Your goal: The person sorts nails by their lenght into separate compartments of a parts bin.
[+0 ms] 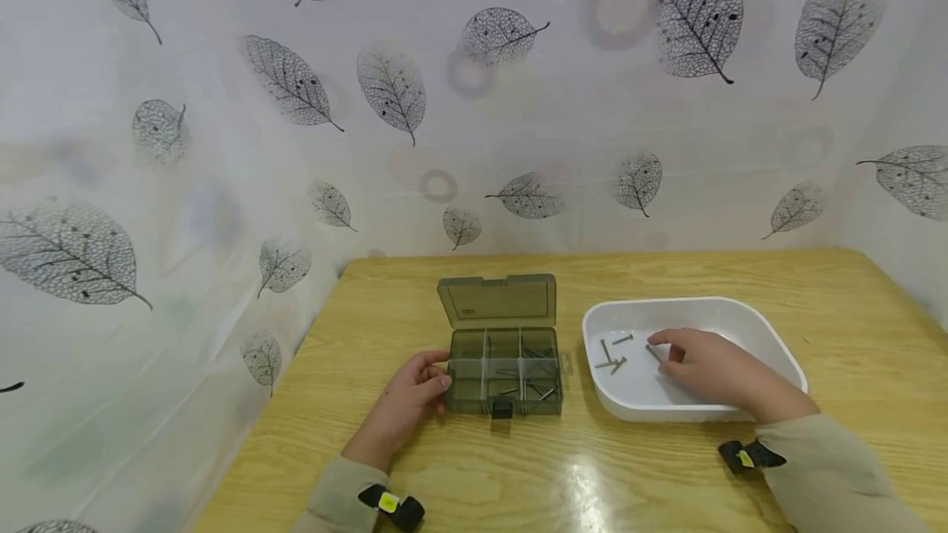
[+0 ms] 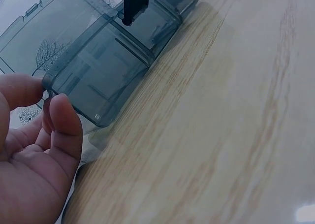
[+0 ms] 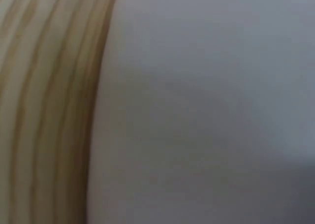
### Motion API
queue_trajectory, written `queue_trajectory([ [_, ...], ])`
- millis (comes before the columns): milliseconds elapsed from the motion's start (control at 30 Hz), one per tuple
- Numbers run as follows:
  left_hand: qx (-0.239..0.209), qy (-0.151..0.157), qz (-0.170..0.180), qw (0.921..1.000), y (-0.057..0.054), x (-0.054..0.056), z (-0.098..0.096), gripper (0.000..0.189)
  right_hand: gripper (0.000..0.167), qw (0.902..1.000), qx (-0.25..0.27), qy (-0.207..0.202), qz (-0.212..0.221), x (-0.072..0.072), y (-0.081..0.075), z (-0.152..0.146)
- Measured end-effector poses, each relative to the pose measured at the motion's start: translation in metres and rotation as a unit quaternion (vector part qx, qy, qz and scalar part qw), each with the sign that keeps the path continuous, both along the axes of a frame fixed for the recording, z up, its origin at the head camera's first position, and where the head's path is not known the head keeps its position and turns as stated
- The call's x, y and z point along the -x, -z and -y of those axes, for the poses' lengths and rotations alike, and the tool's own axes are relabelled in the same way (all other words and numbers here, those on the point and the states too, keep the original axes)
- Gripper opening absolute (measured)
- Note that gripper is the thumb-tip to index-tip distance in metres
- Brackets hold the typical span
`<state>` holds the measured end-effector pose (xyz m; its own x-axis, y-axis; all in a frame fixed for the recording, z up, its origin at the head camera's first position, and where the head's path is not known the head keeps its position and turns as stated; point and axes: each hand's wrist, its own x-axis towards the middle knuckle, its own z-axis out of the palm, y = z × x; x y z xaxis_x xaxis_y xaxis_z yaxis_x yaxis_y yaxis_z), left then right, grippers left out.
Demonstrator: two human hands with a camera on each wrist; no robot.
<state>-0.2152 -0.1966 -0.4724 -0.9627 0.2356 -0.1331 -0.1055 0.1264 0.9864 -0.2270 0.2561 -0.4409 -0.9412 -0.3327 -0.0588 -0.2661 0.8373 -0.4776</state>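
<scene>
A smoky-grey compartment box point(image 1: 466, 391) stands on the table with its lid point(image 1: 504, 301) raised at the back. My left hand point(image 1: 415, 385) grips its left side, and in the left wrist view the thumb point(image 2: 66, 115) and index finger point(image 2: 22, 90) are at a corner. Screws point(image 1: 539, 390) lie in the middle and right compartments; the left ones show none. Over the white tray point(image 1: 629, 413), my right hand point(image 1: 704, 364) has thumb and index finger at the two ends of a screw point(image 1: 654, 354). Several loose screws point(image 1: 609, 363) lie in the tray's left part.
Both containers stand on a wood-grain table point(image 1: 518, 475), the tray to the right of the box. A black latch point(image 1: 502, 409) hangs at the box's front. Behind the table's far edge is a pale leaf-printed sheet point(image 1: 415, 212). The right wrist view is blurred, mostly white tray wall.
</scene>
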Motion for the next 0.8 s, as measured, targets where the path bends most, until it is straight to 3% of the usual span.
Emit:
queue_trajectory([
  [167, 0.002, -0.004, 0.002, 1.0000, 0.000, -0.001, -0.001, 0.045, 0.045, 0.9999, 0.002, -0.011, 0.004, 0.002, 0.006, -0.001],
  [433, -0.003, -0.010, 0.005, 0.9999, -0.002, -0.003, -0.002, 0.045, 0.022, 0.9999, -0.006, -0.007, 0.009, 0.000, 0.003, 0.001],
  [667, 0.001, -0.010, 0.008, 0.9999, -0.003, -0.003, -0.003, 0.045, 0.038, 0.9990, -0.012, -0.039, -0.016, -0.001, -0.002, 0.004],
  [800, 0.000, -0.008, 0.009, 0.9999, -0.004, -0.003, -0.003, 0.046, 0.035, 0.9982, -0.007, -0.055, -0.022, -0.002, -0.006, 0.007],
])
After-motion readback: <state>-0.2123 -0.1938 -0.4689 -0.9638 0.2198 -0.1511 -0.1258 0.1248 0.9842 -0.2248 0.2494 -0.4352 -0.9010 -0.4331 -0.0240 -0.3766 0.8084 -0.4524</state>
